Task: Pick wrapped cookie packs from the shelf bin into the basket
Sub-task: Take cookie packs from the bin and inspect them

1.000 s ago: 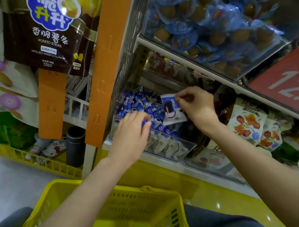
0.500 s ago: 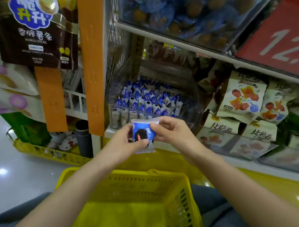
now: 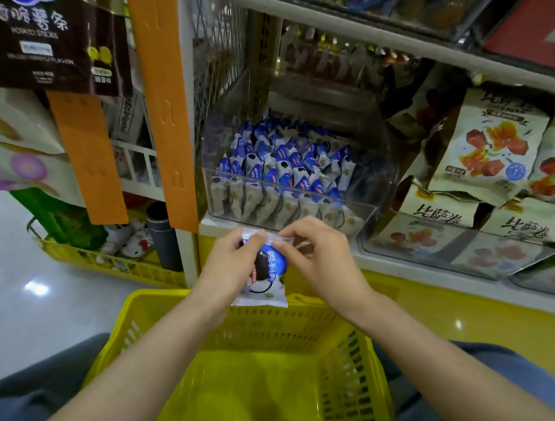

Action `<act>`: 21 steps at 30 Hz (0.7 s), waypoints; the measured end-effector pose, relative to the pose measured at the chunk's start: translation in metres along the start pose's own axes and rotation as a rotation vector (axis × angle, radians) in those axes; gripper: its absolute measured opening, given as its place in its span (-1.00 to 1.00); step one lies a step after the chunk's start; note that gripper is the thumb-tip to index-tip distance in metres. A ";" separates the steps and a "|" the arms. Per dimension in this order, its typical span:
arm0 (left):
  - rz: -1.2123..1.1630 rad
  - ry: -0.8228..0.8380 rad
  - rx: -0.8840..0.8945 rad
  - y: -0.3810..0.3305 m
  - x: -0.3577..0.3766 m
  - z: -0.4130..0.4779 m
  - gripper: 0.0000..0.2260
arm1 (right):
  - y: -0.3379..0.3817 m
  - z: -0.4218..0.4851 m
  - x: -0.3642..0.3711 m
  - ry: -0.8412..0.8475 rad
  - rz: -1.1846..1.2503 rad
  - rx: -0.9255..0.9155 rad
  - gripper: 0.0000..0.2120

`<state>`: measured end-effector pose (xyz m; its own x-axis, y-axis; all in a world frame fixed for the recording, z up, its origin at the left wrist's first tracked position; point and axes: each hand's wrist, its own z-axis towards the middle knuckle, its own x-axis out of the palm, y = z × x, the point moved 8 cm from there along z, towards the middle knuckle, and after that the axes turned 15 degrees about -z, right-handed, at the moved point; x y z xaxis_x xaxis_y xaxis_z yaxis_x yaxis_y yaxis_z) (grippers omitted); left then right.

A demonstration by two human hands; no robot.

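As the head view frames it, both hands share one cookie pack (image 3: 268, 274): left hand (image 3: 227, 263) grips its left side, right hand (image 3: 319, 259) pinches the top seam. The pack hangs above the far rim of the yellow basket (image 3: 141, 315), just below the clear shelf bin (image 3: 383, 161). Risk: if released here, it may clip the rim and drop to the floor (image 3: 36, 316). The slick wrapper may also slip from a light pinch.

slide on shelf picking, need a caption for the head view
Left hand and right hand hold one wrapped cookie pack over the yellow basket, in front of the clear shelf bin.
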<state>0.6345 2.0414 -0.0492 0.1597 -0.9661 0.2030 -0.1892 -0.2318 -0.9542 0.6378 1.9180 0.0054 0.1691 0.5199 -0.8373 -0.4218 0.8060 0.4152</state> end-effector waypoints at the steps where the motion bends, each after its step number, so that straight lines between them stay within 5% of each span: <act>1: -0.033 -0.003 -0.030 0.002 0.001 -0.001 -0.81 | 0.004 -0.001 -0.003 -0.030 -0.054 -0.069 -0.99; 5: -0.101 0.065 -0.115 0.003 0.005 -0.006 -0.78 | 0.002 -0.002 -0.006 -0.066 0.001 -0.046 -0.89; 11: -0.102 0.079 -0.048 -0.010 -0.001 -0.014 -0.75 | -0.034 -0.005 0.008 0.014 0.699 0.493 -0.88; 14: -0.133 0.014 0.067 -0.022 -0.012 -0.014 -0.80 | -0.031 -0.014 0.022 0.143 0.882 0.606 -0.93; 18: -0.031 -0.038 0.228 -0.034 -0.021 -0.015 -0.91 | -0.012 -0.028 0.039 0.482 0.648 0.497 -0.64; 21: 0.115 -0.007 0.304 -0.038 -0.019 -0.017 -0.86 | -0.007 -0.026 0.036 0.476 0.386 0.346 -0.47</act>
<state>0.6222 2.0664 -0.0130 0.1610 -0.9829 0.0897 0.0914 -0.0757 -0.9929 0.6235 1.9243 -0.0369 -0.3770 0.6704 -0.6391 -0.0518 0.6737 0.7372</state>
